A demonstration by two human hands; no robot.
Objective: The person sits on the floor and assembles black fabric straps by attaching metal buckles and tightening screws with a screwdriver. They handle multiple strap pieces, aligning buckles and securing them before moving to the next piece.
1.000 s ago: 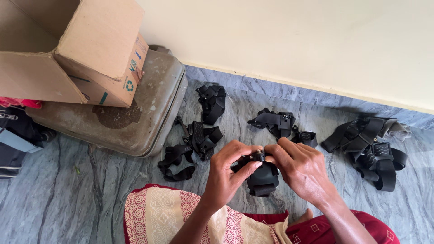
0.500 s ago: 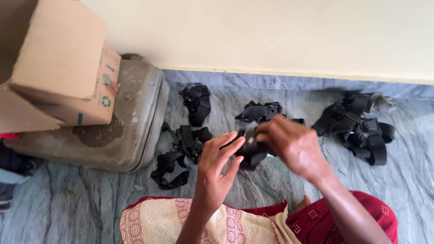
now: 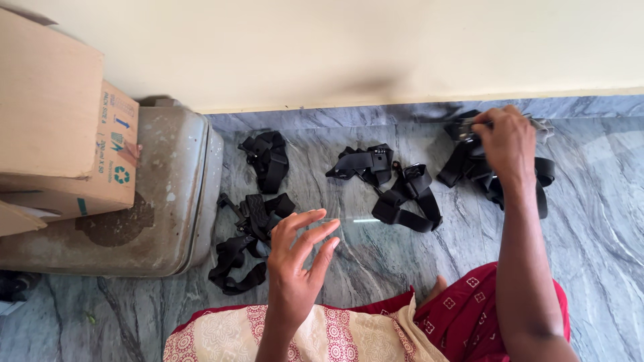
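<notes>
On marble floor (image 3: 604,221), grey w/ veins, all places given rel. to the old grey suitcase (image 3: 157,194) lying flat at left:

1. Suitcase: scuffed, stained lid, against cream wall (image 3: 335,47). Cardboard box (image 3: 60,134) sits on its left part, flaps open.

2. Strap bundle A (image 3: 267,157): black webbing w/ buckle, just right of suitcase's far corner, near wall.

3. Strap bundle B (image 3: 245,241): black, loose loops, touching or just beside suitcase's right edge, nearer the person. Partly hidden by left hand.

4. Strap bundle C (image 3: 392,184): black, two clumps joined, plastic buckle part at its left end. Well right of suitcase, mid-floor.

5. Strap pile D (image 3: 486,171): black, several straps heaped, farthest from suitcase, close to wall skirting. Right hand on top of it.

6. Left hand (image 3: 298,258): raised over floor, right of suitcase's near corner, between bundles B and C. Grip wide, fingers spread and slightly curled, holding nothing.

7. Right hand (image 3: 506,141): arm stretched out far from suitcase, hand down on pile D at its wall-side end. Grip closed round a dark strap piece or buckle at top of pile; exact part hidden by fingers, can't tell more.

8. Clothing: cream printed cloth (image 3: 335,335) over lap, nearest suitcase side; red patterned cloth (image 3: 483,315) beyond it, under right forearm.

9. Dark item (image 3: 13,288) at suitcase's near left corner, cut off by frame edge; kind not clear.
</notes>
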